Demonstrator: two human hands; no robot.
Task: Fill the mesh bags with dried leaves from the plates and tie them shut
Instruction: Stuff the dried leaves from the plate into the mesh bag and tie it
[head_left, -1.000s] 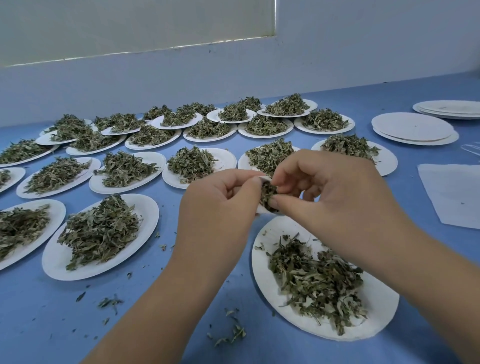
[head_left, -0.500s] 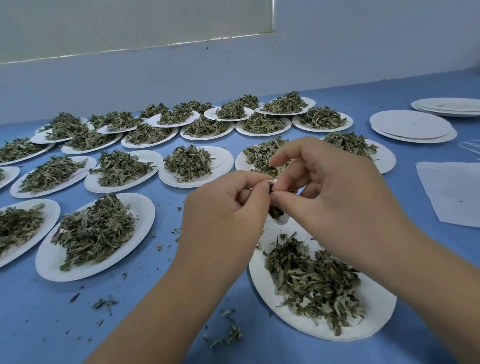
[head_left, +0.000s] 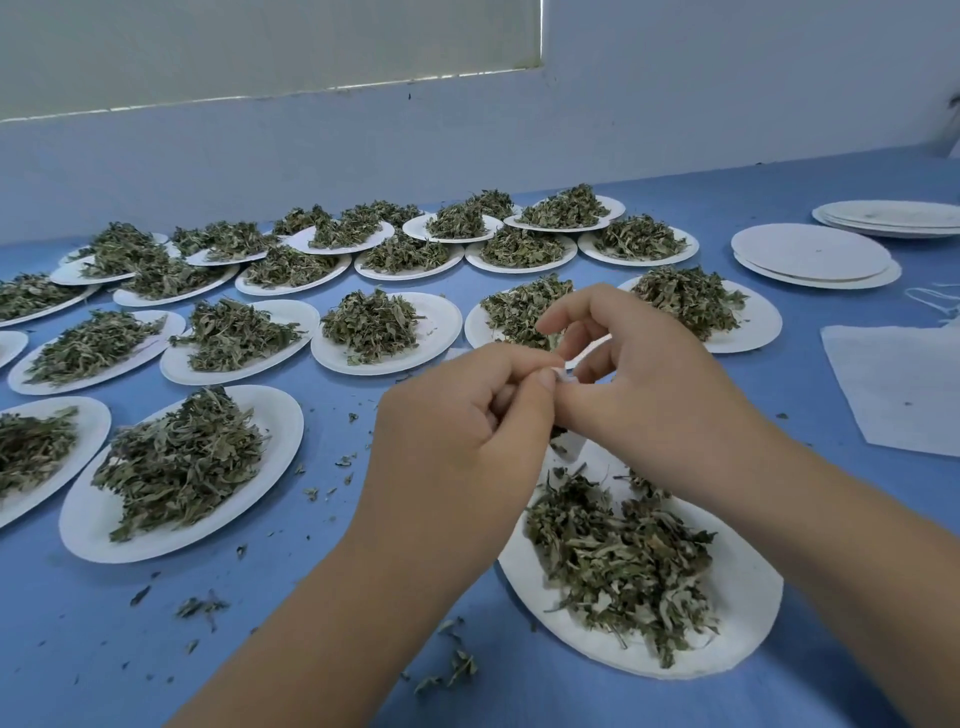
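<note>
Left hand (head_left: 467, 415), right hand (head_left: 649, 384) closer — both grips pinch mesh bag (head_left: 570, 446) neck (bag mostly hidden).

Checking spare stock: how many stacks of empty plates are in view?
2: the near stack right of the leaf-filled plates; the far stack behind it, cut off by the right edge. More may lie outside the frame.

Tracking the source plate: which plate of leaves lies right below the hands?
The front-right plate, below the left hand and right hand. Its leaves lie flatter; the other plates sit farther off with heaped piles.
</note>
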